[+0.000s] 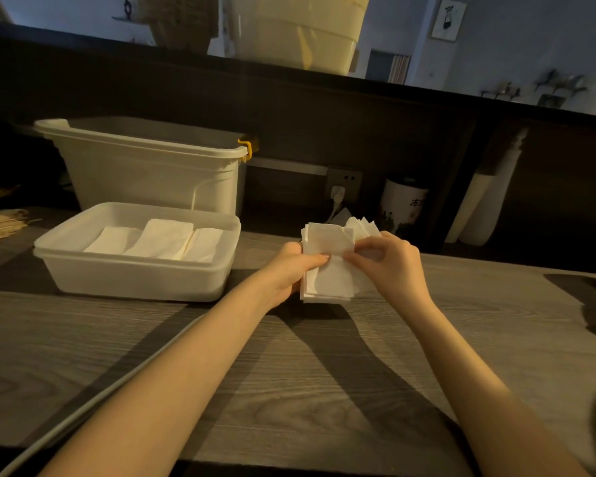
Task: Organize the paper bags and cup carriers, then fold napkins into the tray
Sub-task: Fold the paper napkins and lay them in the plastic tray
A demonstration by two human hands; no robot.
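A stack of white napkins (329, 270) is held upright over the wooden counter, right of centre. My left hand (291, 270) grips the stack's left edge with its thumb on the front sheet. My right hand (389, 261) pinches the top napkin at its right side, with more sheets fanned out behind the fingers. To the left stands a shallow white plastic tray (135, 275), and three folded napkins (159, 241) lie side by side inside it.
A tall white lidded bin (145, 166) with a yellow clasp stands behind the tray. Wooden sticks (0, 223) lie at the far left. A white canister (403, 206) and a wall socket (343, 187) sit at the back. A grey cable (93, 401) crosses the counter.
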